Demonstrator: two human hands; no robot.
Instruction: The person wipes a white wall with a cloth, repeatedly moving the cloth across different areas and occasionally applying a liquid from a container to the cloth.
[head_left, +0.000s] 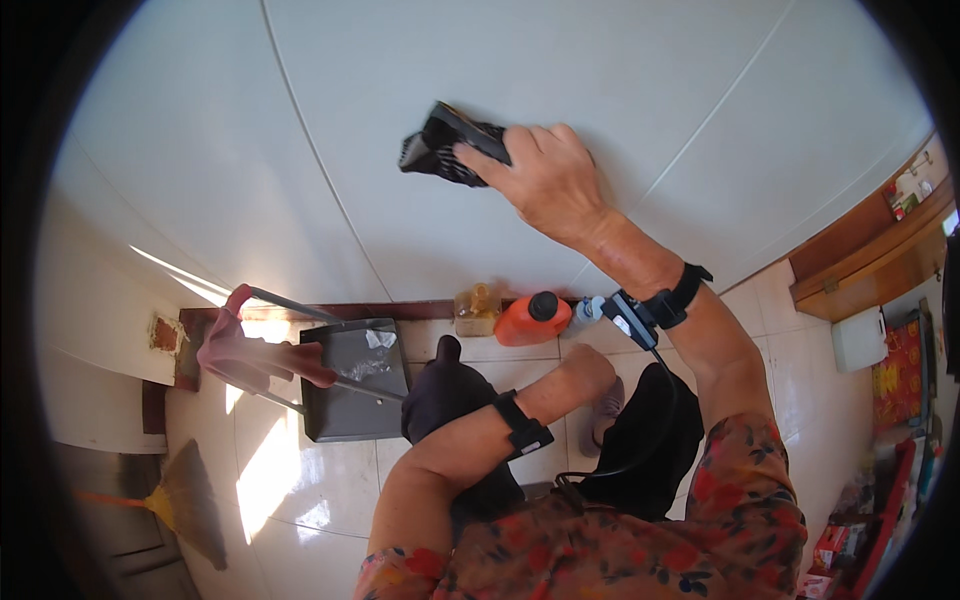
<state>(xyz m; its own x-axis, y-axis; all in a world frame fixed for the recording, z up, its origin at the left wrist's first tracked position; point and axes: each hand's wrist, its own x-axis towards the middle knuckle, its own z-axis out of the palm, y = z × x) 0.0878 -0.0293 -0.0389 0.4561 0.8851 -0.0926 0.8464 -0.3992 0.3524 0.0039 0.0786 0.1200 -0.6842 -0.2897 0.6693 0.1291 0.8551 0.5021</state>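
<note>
My right hand (551, 176) grips a crumpled black cloth (457, 146) with grey and patterned parts and presses it against the pale wall panel (390, 67). My left hand (589, 369) hangs low near my knees, its fingers curled and turned away, so whether it holds anything cannot be seen. Beyond it, at the foot of the wall, an orange plastic bottle with a black cap (531, 321) stands between a yellowish clear container (477, 311) and a small clear bottle with a pale blue top (585, 313).
A grey dustpan-like tray (352, 420) with scraps lies on the tiles, beside a metal frame draped with a pink cloth (251, 349). A broom (187, 502) is at the lower left. On the right are a wooden cabinet (870, 262) and a white container (860, 340).
</note>
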